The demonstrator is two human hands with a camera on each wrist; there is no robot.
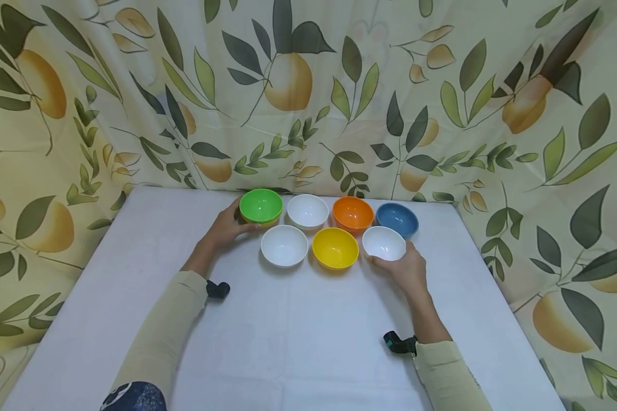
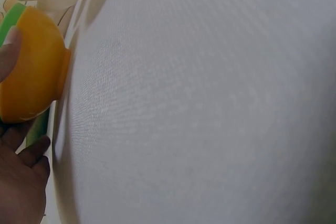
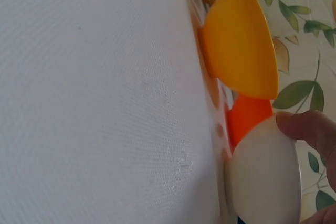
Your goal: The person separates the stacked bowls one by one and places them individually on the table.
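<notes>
At the back left of the table, my left hand (image 1: pixel 229 224) grips a green bowl (image 1: pixel 260 205) nested in a yellow bowl (image 2: pixel 37 66). The thumb lies on the yellow wall in the left wrist view, fingers behind and below. My right hand (image 1: pixel 405 267) holds a white bowl (image 1: pixel 383 244) by its near right side, thumb at its rim in the right wrist view. Between the hands stand another white bowl (image 1: pixel 284 246) and a yellow bowl (image 1: pixel 335 248). Behind them are a third white bowl (image 1: pixel 307 212), an orange bowl (image 1: pixel 353 214) and a blue bowl (image 1: pixel 397 220).
A white cloth covers the table (image 1: pixel 288 342). A curtain (image 1: pixel 308 142) printed with fruit and leaves hangs along the back and sides. The bowls stand close together near the table's back edge.
</notes>
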